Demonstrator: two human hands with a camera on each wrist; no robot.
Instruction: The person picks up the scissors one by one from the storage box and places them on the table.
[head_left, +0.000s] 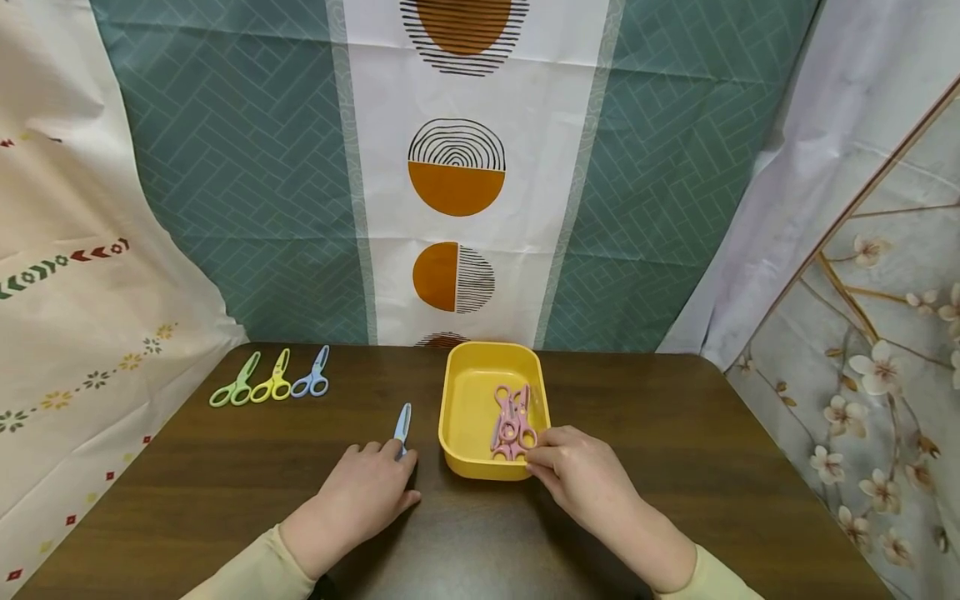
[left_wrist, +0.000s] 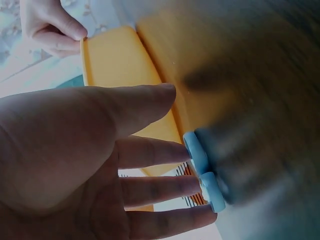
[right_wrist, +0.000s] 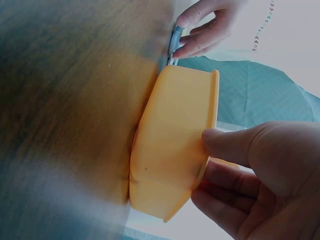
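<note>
My left hand [head_left: 362,493] touches a pair of light-blue scissors [head_left: 402,422] lying on the table, left of a yellow plastic bin [head_left: 463,392]. In the left wrist view the fingers are straight, with tips on the blue scissors' handle loops [left_wrist: 198,153]. The hand hides those loops in the head view. At the bin's near right corner, my right hand [head_left: 587,473] pinches the rim, thumb outside and fingers over the edge, as the right wrist view of the bin [right_wrist: 175,110] shows. Several pink scissors [head_left: 510,427] lie in a pile inside the bin, toward its right side.
Green scissors [head_left: 237,387], yellow scissors [head_left: 273,385] and another blue pair [head_left: 312,379] lie in a row at the table's back left. The dark wooden table [head_left: 645,417] meets a patterned cloth [head_left: 255,208] behind, with more cloth at both sides.
</note>
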